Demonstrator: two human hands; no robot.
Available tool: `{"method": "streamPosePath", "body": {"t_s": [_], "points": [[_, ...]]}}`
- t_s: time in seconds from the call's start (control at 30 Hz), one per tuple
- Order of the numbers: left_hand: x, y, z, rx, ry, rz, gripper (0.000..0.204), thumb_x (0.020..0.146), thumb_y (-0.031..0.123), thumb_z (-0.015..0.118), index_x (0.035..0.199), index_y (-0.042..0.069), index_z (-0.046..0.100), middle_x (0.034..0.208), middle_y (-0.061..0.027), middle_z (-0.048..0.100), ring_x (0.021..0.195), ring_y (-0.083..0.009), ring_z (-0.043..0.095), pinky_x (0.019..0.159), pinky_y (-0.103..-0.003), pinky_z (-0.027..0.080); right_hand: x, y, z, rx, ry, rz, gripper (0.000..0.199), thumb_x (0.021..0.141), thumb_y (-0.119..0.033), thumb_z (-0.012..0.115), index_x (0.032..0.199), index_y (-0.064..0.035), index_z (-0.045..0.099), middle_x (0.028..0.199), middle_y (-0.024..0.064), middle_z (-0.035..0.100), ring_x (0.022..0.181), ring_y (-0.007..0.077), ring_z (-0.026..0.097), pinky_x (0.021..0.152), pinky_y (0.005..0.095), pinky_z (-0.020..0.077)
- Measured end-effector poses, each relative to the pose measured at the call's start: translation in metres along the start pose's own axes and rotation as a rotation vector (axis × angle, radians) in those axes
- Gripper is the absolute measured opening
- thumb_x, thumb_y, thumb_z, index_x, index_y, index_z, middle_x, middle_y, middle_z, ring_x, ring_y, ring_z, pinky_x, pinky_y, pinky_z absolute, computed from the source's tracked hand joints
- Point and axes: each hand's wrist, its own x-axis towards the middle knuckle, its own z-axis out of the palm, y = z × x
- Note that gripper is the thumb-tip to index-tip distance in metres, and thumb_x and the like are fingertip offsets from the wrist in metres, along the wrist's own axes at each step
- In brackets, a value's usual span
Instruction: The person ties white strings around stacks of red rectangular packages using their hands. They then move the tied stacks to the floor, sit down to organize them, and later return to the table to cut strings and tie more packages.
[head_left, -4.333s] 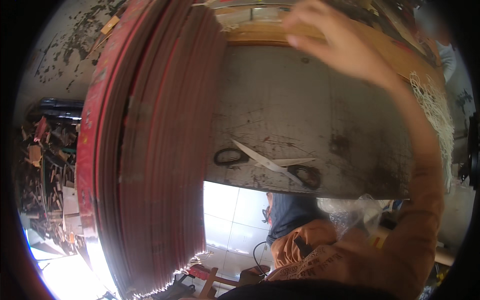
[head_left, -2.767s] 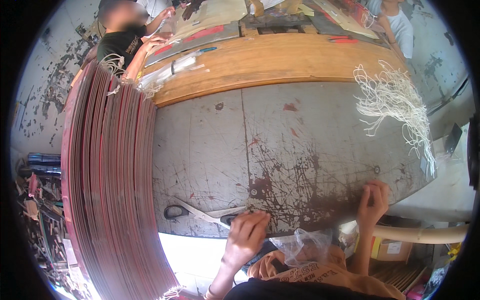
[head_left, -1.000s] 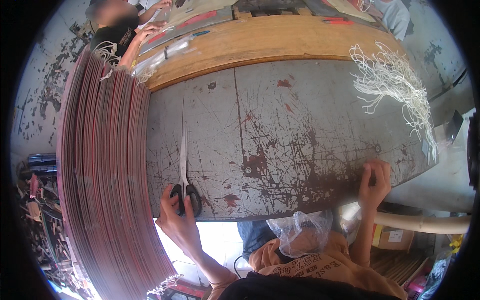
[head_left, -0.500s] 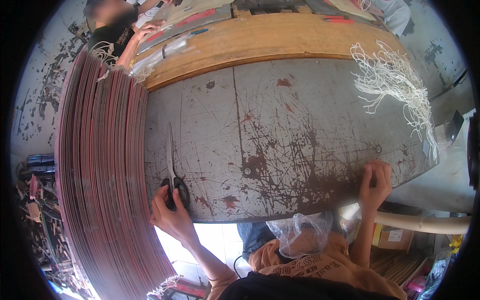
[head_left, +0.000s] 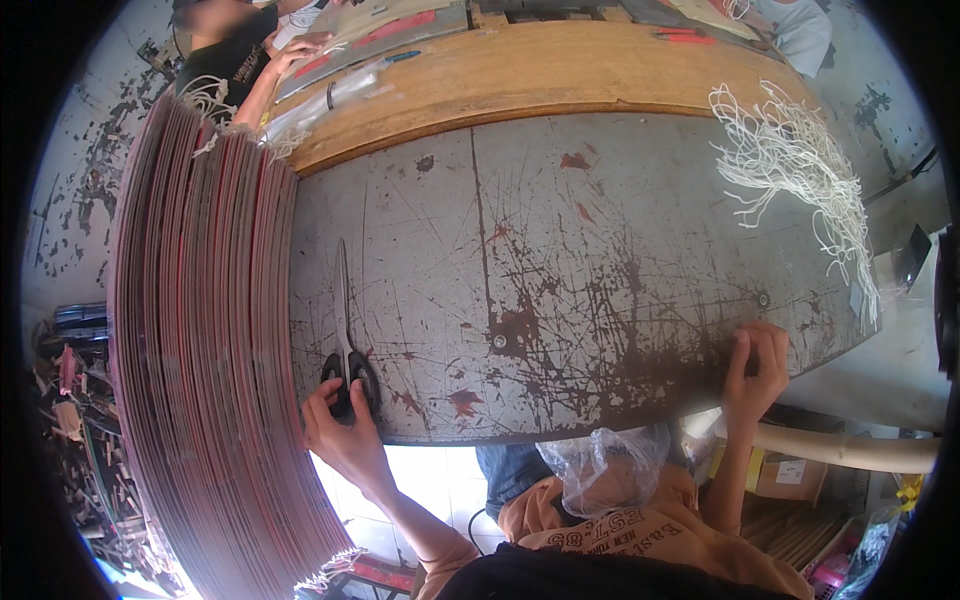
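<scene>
A pair of scissors (head_left: 342,300) with black handles lies on the scratched grey tabletop (head_left: 420,230), blades pointing away from me. The thumb and fingers of my left hand (head_left: 345,432) close around one handle loop, close beside a tall stack of reddish-grey sheets (head_left: 205,330). My right hand (head_left: 757,368) rests at the table's near right edge, fingers loosely bent and apart, with nothing visible in it. Beyond it, at the far right, a loose bundle of white strings (head_left: 785,165) spreads over the tabletop and hangs toward its right edge.
A wooden table (head_left: 560,75) adjoins the far side, bearing red-handled tools (head_left: 684,37) and clear plastic (head_left: 325,108). Another person's hand (head_left: 300,48) is at the far left. Clear plastic (head_left: 610,470) lies over my lap; a cardboard box (head_left: 790,478) stands below right.
The view has shifted very slightly. Both my hands stay where they were, and the scissors have not visibly moved.
</scene>
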Motion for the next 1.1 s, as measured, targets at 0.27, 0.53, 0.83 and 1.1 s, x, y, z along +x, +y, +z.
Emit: {"method": "streamPosePath", "body": {"t_s": [0.27,0.53,0.83,1.1], "points": [[0.003,-0.002,-0.001,0.045,-0.013,0.013,0.015,0.075,0.018,0.068,0.08,0.008,0.058,0.081,-0.0014,0.056,0.078,-0.0168,0.056,0.084,-0.039,0.035,0.001,0.0,0.0,-0.011,-0.007,0.004,0.001,0.077,0.001,0.055,0.076,0.0004,0.056,0.082,0.0117,0.057,0.075,0.0268,0.054,0.066,0.0318,0.0435],[0.002,-0.002,-0.001,0.09,-0.018,0.021,0.017,0.077,0.023,0.065,0.086,0.01,0.059,0.086,-0.0019,0.056,0.081,-0.017,0.056,0.085,-0.04,0.034,-0.001,0.0,0.001,0.004,-0.008,0.023,0.002,0.078,0.001,0.054,0.076,0.0009,0.055,0.081,0.0111,0.057,0.074,0.0257,0.054,0.066,0.0314,0.0432],[0.003,-0.002,0.0,0.101,-0.04,0.029,0.018,0.078,0.021,0.064,0.079,0.007,0.053,0.089,-0.0034,0.056,0.086,-0.0206,0.055,0.087,-0.042,0.033,0.001,0.001,0.0,-0.021,-0.011,0.011,0.003,0.078,0.0,0.055,0.076,0.0008,0.056,0.081,0.0109,0.057,0.074,0.0259,0.054,0.066,0.0318,0.0427],[-0.04,0.026,0.001,-0.39,0.046,0.527,0.034,0.078,0.041,0.057,0.078,0.006,0.056,0.092,-0.0105,0.056,0.092,-0.0284,0.053,0.086,-0.054,0.036,0.001,0.003,-0.002,0.012,-0.007,0.036,0.002,0.078,0.001,0.054,0.076,0.001,0.056,0.08,0.0117,0.058,0.074,0.0264,0.054,0.067,0.032,0.0429]]}}
